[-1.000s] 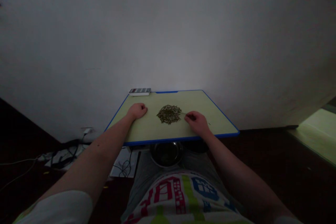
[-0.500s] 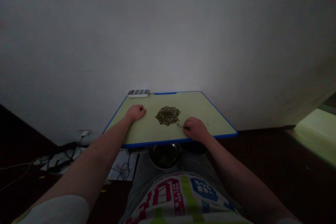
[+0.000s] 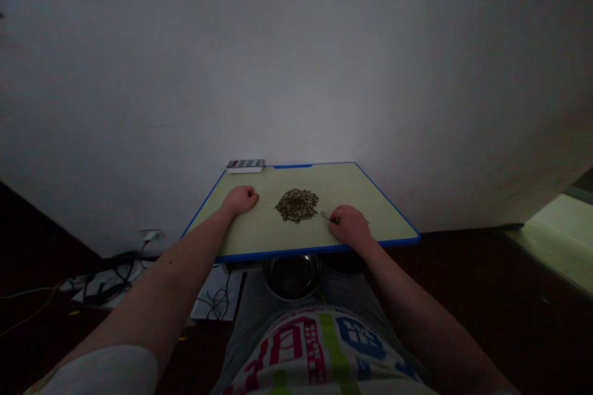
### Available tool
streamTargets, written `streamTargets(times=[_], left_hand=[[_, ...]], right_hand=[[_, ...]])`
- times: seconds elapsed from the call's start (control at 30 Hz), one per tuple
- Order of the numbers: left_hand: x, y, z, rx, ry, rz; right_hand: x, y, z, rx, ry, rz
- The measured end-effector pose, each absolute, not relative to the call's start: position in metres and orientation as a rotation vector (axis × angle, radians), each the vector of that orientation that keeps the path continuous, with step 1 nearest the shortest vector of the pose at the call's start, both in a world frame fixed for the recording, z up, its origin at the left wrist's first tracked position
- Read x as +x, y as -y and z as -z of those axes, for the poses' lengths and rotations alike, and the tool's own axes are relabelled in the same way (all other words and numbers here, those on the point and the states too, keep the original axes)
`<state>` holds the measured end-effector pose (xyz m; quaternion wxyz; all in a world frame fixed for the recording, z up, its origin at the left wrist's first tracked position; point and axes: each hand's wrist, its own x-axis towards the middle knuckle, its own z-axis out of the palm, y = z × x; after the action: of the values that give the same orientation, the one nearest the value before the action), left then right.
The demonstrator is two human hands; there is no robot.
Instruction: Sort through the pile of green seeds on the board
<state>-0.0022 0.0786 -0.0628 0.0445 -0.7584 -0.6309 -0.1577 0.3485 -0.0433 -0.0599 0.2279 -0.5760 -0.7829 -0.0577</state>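
Note:
A loose pile of small brown-green grains (image 3: 297, 205) lies in the middle of a pale yellow board (image 3: 273, 241) with a blue rim. My right hand (image 3: 351, 226) rests on the board to the right of the pile, its fingers pinched around a thin, light-tipped tool (image 3: 325, 215); most of the tool is hidden in the fingers, so its exact kind is unclear. The tip points left and stays just apart from the grains. Left of the pile, my left hand (image 3: 241, 199) rests on the board, curled into a loose fist with nothing seen in it.
A white device with rows of keys (image 3: 245, 166) sits at the board's far left corner, near the wall (image 3: 296, 74). Below the front edge, a metal bowl (image 3: 292, 297) rests at my lap, beside a darker container (image 3: 343, 264). Cables (image 3: 215, 303) lie at lower left.
My right hand has shifted slightly right, drawing the tool's tip away from the pile's edge. My left hand has stayed in place.

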Motion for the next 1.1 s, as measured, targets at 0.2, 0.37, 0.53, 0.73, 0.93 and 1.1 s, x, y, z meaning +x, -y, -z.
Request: streamTargets(times=[0.2,0.37,0.53,0.73,0.93,1.1], left_hand=[[0.0,-0.077,0.061,-2.325,1.971,0.49],[0.0,-0.076,0.06,-2.32,1.974,0.493],[-0.001,-0.077,0.061,-2.323,1.968,0.473],[-0.001,-0.078,0.061,-2.325,1.945,0.473],[-0.001,-0.078,0.061,-2.334,1.942,0.5],[-0.002,-0.079,0.062,-2.34,1.957,0.491]], right_hand=[[0.35,0.042,0.061,-1.65,2.061,0.182],[0.348,0.046,0.059,-1.499,2.206,0.165],[0.346,0.042,0.058,-1.447,2.269,0.127],[0.335,0.028,0.054,-1.599,2.281,0.213],[0.346,0.012,0.042,-1.836,2.146,0.268],[0.364,-0.002,0.028,-1.809,1.907,0.099]])
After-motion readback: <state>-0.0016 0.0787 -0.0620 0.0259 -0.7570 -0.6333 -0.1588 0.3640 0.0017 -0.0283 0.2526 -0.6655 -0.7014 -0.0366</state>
